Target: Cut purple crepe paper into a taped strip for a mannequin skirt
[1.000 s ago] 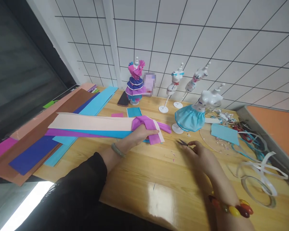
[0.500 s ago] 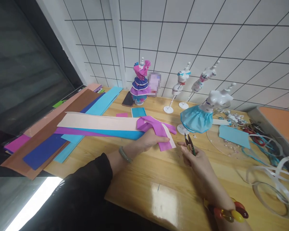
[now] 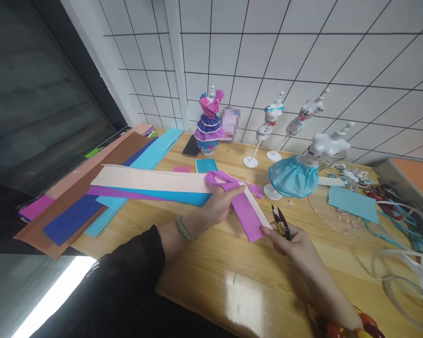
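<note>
My left hand [image 3: 222,204] is closed on a purple crepe-paper strip [image 3: 245,211] with a pale strip [image 3: 255,205] along its edge. The purple piece loops over itself behind my fingers, and its free end slants down to the right. My right hand [image 3: 291,241] pinches the corner of that end between thumb and finger. Small dark-bladed thread snips [image 3: 281,219] stay tucked in the same hand, blades apart and pointing up. Beyond my left hand, long cream [image 3: 155,180] and blue [image 3: 183,195] strips lie across the table.
Brown sheets [image 3: 91,178] and coloured strips cover the left side. At the back stand a mini dress form in a ruffled dress [image 3: 207,124], a phone [image 3: 192,146] and two bare forms. A form in a turquoise skirt [image 3: 294,177] stands near my right hand. Ribbons [image 3: 409,263] lie right.
My right hand turned the snips upward, came left and took the strip's corner. The purple end is now drawn out longer, down to the right. The view has shifted slightly.
</note>
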A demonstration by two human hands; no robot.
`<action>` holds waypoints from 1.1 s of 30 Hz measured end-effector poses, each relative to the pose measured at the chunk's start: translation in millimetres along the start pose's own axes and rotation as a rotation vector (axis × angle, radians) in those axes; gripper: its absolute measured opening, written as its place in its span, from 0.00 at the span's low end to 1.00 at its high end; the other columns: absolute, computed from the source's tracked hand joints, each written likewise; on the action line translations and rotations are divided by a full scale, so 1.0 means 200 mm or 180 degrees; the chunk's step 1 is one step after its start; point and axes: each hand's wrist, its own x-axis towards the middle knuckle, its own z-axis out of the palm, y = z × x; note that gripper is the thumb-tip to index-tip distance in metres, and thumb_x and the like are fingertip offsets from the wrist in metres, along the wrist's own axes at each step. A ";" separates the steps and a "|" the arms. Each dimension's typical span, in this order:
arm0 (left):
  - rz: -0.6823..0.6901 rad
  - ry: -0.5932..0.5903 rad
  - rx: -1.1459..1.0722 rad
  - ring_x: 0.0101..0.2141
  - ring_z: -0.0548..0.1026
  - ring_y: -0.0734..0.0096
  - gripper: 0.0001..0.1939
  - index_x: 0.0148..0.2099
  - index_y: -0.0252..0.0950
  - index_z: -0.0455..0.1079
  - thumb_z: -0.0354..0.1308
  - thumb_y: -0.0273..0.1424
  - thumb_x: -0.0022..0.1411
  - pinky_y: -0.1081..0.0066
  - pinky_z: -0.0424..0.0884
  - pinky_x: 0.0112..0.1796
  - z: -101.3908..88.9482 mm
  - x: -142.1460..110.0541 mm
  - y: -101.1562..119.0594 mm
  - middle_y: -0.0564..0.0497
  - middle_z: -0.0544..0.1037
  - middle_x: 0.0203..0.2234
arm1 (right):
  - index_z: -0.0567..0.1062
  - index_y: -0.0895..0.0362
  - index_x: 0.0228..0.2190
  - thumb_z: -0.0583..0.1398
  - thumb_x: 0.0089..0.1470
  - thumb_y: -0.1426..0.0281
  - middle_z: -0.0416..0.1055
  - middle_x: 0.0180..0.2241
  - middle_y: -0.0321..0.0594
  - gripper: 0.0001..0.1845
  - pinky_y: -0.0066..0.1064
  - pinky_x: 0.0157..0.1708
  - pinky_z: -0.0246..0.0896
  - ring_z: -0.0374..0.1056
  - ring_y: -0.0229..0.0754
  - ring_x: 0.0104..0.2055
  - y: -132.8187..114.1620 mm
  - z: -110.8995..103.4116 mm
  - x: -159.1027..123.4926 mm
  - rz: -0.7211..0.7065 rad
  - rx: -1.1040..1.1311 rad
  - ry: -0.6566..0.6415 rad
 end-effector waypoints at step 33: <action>-0.0114 -0.0193 0.0747 0.24 0.70 0.75 0.15 0.36 0.32 0.68 0.63 0.37 0.49 0.75 0.65 0.23 -0.08 0.03 -0.13 0.50 0.73 0.25 | 0.70 0.57 0.35 0.62 0.44 0.51 0.42 0.15 0.23 0.24 0.25 0.15 0.33 0.39 0.28 0.15 0.06 0.05 0.07 0.0499 0.1332 -0.0223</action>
